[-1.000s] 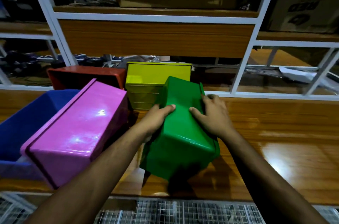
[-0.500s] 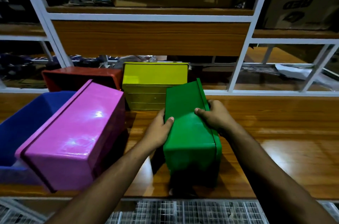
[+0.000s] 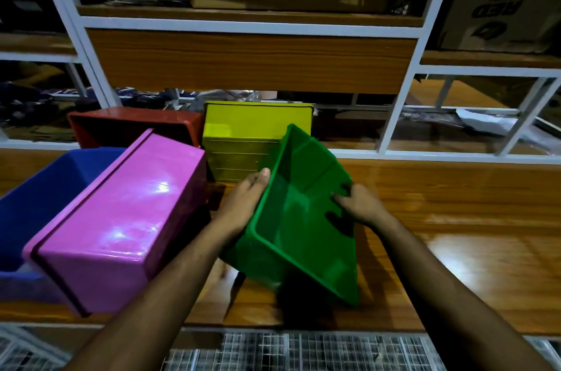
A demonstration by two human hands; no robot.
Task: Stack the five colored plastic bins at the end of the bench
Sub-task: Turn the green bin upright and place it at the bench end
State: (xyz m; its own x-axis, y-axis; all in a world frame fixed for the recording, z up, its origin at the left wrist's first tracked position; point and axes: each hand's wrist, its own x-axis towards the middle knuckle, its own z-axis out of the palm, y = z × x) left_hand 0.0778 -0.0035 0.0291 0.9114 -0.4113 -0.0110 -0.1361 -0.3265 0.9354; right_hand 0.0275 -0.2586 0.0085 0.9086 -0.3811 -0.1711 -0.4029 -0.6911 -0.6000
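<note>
While both hands grip it, the green bin (image 3: 306, 219) sits tilted on the wooden worktop (image 3: 455, 206), its open mouth turned up toward the camera and its near lower corner resting on the wood. The left hand (image 3: 246, 203) clasps the bin's left wall from outside, thumb up along the rim. The right hand (image 3: 361, 203) clasps the right rim, fingers curled over the edge into the interior.

Just to the left of the left hand lies the pink bin (image 3: 121, 219), turned bottom-up and slanted, its glossy base facing the camera; its far left edge leans over the blue bin (image 3: 39, 203). That blue one stands mouth up, farther left of both hands, at the worktop's left side. Beyond the left hand, close to the green bin's far rim, the yellow bin (image 3: 243, 143) lies on its side with its ribbed wall facing the camera. Left of the yellow one and behind the pink one sits the red bin (image 3: 133, 124), mouth partly visible.

Beyond all the bins rises a white-framed shelf (image 3: 252, 27) with brown panels, holding cardboard boxes (image 3: 501, 6) up and to the right of the right hand.
</note>
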